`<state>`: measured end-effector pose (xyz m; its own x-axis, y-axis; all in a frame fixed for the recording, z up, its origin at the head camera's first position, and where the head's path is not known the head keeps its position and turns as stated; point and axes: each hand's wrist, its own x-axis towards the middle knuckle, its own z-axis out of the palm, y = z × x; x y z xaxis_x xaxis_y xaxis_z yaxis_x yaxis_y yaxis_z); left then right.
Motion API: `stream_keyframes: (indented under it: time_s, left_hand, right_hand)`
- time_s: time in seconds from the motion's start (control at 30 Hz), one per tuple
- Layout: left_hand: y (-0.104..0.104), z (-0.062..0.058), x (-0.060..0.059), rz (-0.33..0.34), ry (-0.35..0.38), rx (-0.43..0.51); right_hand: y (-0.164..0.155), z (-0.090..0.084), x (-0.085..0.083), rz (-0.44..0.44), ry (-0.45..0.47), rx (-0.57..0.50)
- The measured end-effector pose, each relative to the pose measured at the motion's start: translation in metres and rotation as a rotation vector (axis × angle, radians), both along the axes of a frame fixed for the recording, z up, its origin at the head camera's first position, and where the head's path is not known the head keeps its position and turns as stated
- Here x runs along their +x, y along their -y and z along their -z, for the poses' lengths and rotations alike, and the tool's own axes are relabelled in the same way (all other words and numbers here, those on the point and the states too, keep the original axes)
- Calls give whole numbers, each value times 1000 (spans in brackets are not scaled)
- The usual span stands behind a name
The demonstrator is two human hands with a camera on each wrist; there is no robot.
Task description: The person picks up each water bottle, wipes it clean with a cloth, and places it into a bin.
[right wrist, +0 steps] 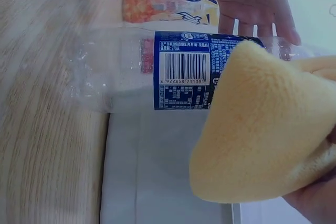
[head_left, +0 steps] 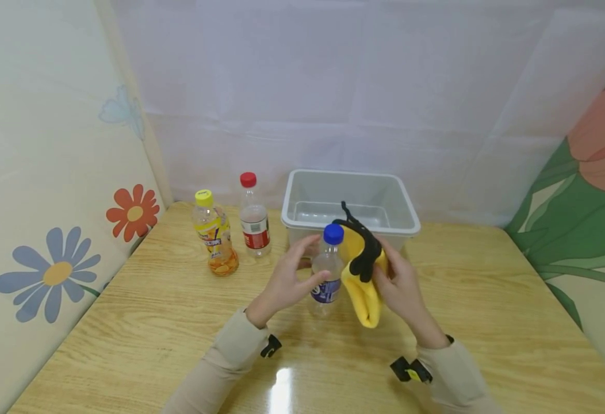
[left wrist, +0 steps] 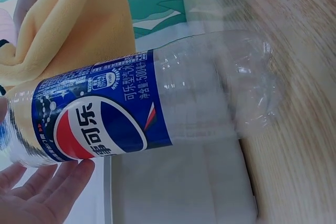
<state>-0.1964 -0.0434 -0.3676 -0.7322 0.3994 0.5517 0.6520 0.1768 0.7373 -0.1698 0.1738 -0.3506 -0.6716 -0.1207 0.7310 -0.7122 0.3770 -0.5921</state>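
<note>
Both forearms are coming in from the near edge of the table (head_left: 178, 322), wrists angling inward so the hands are meeting over the middle, just in front of the grey bin (head_left: 302, 198).

Left hand (head_left: 289, 282) is sitting open: fingers are straight and spread, fingertips (left wrist: 63, 179) are touching the label side of the clear bottle (head_left: 327, 276), thumb lying against its front. No wrap around it that I can see.

The bottle is standing upright between the two hands, blue cap (head_left: 333, 233) on top, blue label (left wrist: 100, 116) around the middle, looking empty. Whether its base is resting on the table or just above it, I cannot tell.

Right hand (head_left: 401, 284) is gripping a folded yellow cloth (head_left: 364, 287) with black trim, fingers curling around its back. The cloth is pressing against the bottle's right side, covering part of the label in the right wrist view (right wrist: 262, 124).

Left of the bin, well apart from the hands: a yellow-capped bottle (head_left: 214, 241) with orange contents and a red-capped bottle (head_left: 253, 215), both standing upright, side by side.
</note>
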Motion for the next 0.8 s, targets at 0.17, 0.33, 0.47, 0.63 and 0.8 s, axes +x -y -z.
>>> stream_keyframes:
  time_s: [0.17,0.33,0.47,0.63,0.8]
  left_hand:
    - [0,1,-1,14,-18,9]
    - [0,2,-1,18,-22,10]
    - [0,2,-1,21,-29,10]
    - [0,2,-2,23,-30,9]
    - [1,3,-2,18,-31,6]
  right_hand:
    - [4,-1,-3,-39,-8,14]
    - [5,0,-4,-29,1,73]
    - [6,0,-5,-13,7,109]
    - [8,1,-6,20,-22,146]
    - [7,5,-7,9,-8,156]
